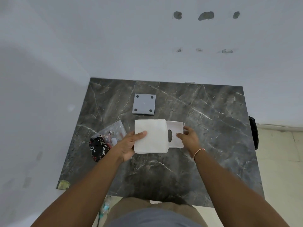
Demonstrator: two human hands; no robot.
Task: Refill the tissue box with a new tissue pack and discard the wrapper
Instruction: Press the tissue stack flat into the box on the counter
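A white stack of tissues (155,136) hangs just above the dark marble table (213,128), gripped at its left edge by my left hand (131,143). Its right edge overlaps the open side of the white tissue box (177,133), which lies upside down with its oval slot showing inside. My right hand (188,138) holds the box by its right wall. The grey bottom lid (144,104) of the box, with dark round feet at its corners, lies farther back on the table. The emptied plastic wrapper (106,141), clear with black printed parts, lies crumpled to the left of my left hand.
White walls close in the table at the back and left. A black object (253,133) stands by the table's right edge on the pale tiled floor. A small bottle (105,208) lies on the floor near my legs.
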